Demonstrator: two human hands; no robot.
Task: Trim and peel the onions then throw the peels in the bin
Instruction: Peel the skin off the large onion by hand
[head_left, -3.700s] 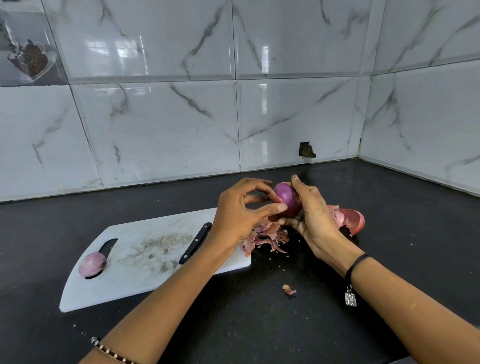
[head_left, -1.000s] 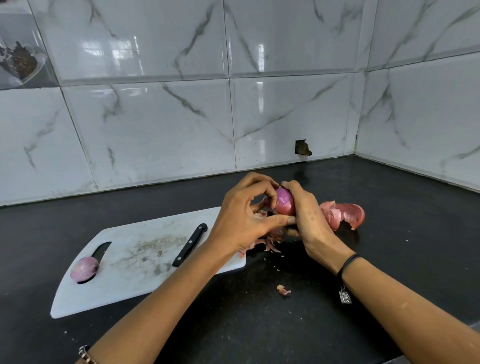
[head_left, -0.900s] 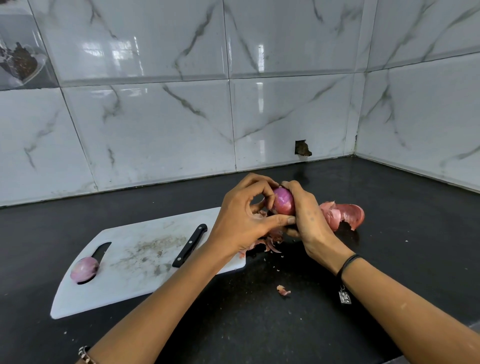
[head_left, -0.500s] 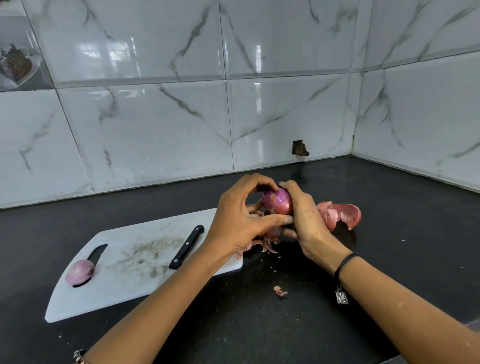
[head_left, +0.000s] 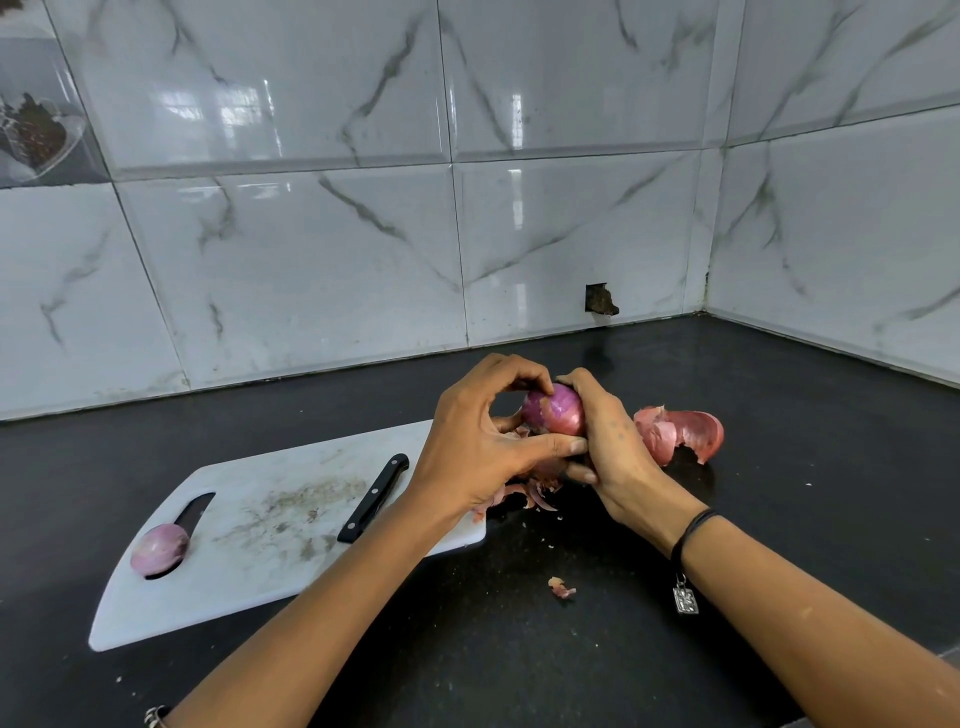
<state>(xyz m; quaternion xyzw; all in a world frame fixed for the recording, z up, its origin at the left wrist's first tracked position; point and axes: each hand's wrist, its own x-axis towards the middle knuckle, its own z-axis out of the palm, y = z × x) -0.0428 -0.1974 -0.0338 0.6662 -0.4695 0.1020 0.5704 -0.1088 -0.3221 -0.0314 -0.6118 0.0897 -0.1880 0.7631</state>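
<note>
Holding a small round purple-red onion (head_left: 558, 413) between both hands, we keep it lifted above the black speckled countertop (head_left: 779, 519), just past the right end of the white plastic cutting board (head_left: 249, 582). Our right hand (head_left: 618, 452) wraps round the onion's right side with curled fingers. Our left hand (head_left: 478, 452) meets it from the left, the thumb pressed under the bulb and the bent index fingertip (head_left: 545, 384) pinching at its top, where a pale patch of skin shows.

Directly under our hands lies a heap of thin pinkish onion peels (head_left: 524, 493), partly on the board's corner and partly on the counter. A larger curved reddish shell of peel (head_left: 680, 431) sits on the counter just right of the right hand, and one small scrap of peel (head_left: 561, 587) lies nearer us between our forearms.

On the board, a knife with a black riveted handle (head_left: 374, 499) rests near the left wrist; we cannot see its blade. A pale peeled onion (head_left: 158, 548) sits over the board's handle slot at the far left. A black cord bracelet with a silver charm (head_left: 685, 597) hangs from the right wrist.
</note>
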